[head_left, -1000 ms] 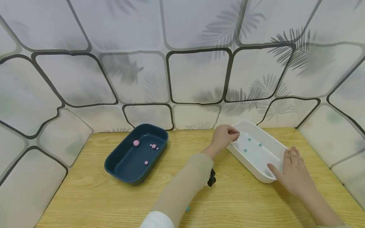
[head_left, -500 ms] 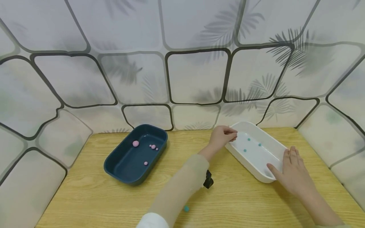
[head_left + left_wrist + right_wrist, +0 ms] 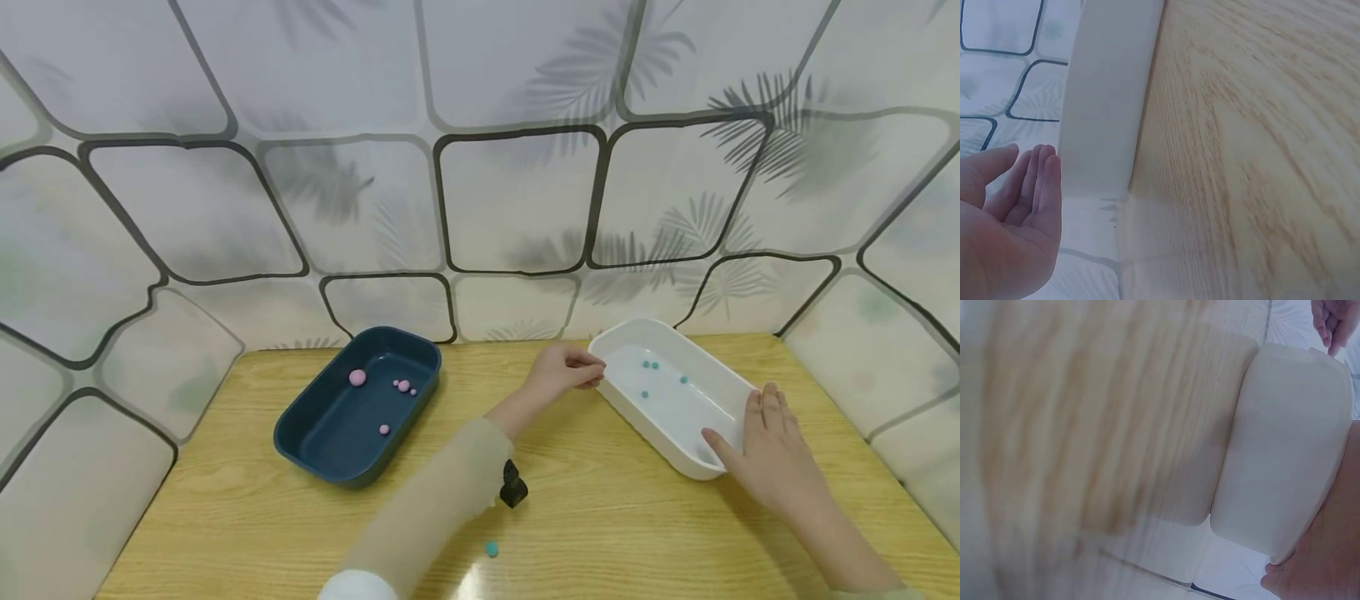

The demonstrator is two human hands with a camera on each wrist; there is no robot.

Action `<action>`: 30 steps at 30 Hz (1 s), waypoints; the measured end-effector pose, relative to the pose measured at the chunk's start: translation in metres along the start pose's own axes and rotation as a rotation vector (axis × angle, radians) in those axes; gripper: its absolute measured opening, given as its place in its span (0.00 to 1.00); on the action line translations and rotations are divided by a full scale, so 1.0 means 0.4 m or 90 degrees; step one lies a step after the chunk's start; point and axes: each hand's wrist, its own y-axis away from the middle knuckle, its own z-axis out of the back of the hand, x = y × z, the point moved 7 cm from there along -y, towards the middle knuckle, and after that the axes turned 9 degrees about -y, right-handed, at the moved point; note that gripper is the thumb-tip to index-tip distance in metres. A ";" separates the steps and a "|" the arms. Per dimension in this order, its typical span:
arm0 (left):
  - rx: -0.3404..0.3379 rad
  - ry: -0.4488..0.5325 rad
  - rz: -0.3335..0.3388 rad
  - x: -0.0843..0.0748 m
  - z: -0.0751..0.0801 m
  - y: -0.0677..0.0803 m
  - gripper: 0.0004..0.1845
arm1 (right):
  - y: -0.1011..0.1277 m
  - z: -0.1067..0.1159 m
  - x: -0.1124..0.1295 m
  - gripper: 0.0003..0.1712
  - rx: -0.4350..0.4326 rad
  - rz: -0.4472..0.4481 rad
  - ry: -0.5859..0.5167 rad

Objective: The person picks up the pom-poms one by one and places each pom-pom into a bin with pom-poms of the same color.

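Observation:
In the head view, my left hand (image 3: 564, 372) is just outside the left rim of a white rectangular tray (image 3: 651, 427). Its thumb stands apart from the gently bent fingers (image 3: 1038, 187) in the left wrist view, with nothing between them. Several tiny teal balls (image 3: 645, 394) lie on the tray's floor. My right hand (image 3: 780, 458) rests at the tray's near right corner, fingers straight along the rim and thumb over the near end. One more teal ball (image 3: 491, 549) lies on the table near the front, to the right of my left forearm.
A dark blue tray (image 3: 315, 462) stands at the left of the wooden table (image 3: 225, 517), with several pink balls (image 3: 357, 377) of differing sizes inside. A patterned wall covering (image 3: 517, 200) encloses the back and sides. A small black device (image 3: 513, 485) sits at my left wrist.
My left hand has drawn back leftward from over the white tray's rim. Another teal ball now shows in that tray near the far end. The right hand has stayed still.

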 end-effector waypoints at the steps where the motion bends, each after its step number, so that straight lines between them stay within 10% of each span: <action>1: 0.004 0.001 0.003 0.002 0.004 0.005 0.09 | 0.000 0.000 0.000 0.59 -0.001 0.000 -0.001; 30: 0.062 -0.082 0.019 0.104 0.064 0.131 0.09 | -0.001 0.001 0.003 0.59 0.005 -0.003 0.001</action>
